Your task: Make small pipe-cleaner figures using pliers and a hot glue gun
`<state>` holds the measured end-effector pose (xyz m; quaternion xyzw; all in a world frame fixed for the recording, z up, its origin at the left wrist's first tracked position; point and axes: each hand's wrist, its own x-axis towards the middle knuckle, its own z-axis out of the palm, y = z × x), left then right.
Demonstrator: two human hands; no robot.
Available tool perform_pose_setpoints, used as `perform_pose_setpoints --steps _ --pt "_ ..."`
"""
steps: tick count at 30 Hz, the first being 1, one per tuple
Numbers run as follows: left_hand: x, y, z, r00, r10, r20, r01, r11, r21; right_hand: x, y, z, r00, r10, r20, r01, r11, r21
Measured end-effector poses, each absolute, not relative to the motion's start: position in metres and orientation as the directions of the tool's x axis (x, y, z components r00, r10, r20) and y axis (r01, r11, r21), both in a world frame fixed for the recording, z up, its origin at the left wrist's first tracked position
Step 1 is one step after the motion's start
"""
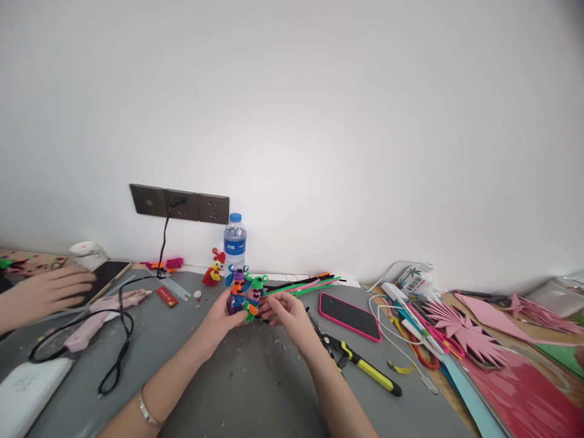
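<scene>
My left hand [223, 319] is wrapped round a pair of small pipe-cleaner figures, held up above the grey mat. One pipe-cleaner figure [238, 285] is orange and purple with blue loops on top; the pipe-cleaner figure beside it [256, 291] is pink and purple with green loops. At their right side, the fingers of my right hand [285, 310] are pinched together, close against the second figure. What lies between those fingertips is too small to make out. Behind my right hand lies a bundle of loose pipe cleaners [314, 285] in green, pink and black.
A water bottle [235, 243] and a red-and-yellow figure [213, 271] stand by the wall. Pliers [365, 368] and a phone [349, 316] lie right. Leftward are a pink glue gun [91, 319], its looped black cable [130, 328] and another person's hand [50, 295].
</scene>
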<state>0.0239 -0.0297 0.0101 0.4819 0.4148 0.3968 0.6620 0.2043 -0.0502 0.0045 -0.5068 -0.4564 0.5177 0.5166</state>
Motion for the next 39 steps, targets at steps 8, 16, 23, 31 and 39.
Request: perform_pose_setpoints --steps 8,16,23,31,39 --pt "0.022 -0.027 0.008 0.367 0.925 -0.099 -0.211 0.187 0.959 0.184 -0.055 0.003 -0.071 0.997 0.004 -0.055 0.001 -0.998" --pt "0.003 -0.008 0.013 0.243 0.961 -0.131 -0.283 0.199 0.938 0.184 -0.057 0.007 -0.071 0.996 0.050 -0.043 0.048 -0.998" --pt "-0.046 0.032 0.008 -0.134 0.986 -0.101 -0.317 0.054 0.947 0.187 -0.057 0.012 -0.045 0.988 0.149 -0.133 0.142 -0.981" --pt "-0.065 0.063 -0.019 -0.336 0.939 0.071 -0.017 -0.082 0.996 0.188 -0.054 0.006 -0.058 0.975 0.217 -0.172 0.204 -0.964" --pt "-0.081 0.073 -0.028 -0.375 0.903 0.212 0.367 -0.065 0.928 0.199 -0.051 0.006 0.000 0.977 0.213 -0.131 0.211 -0.969"
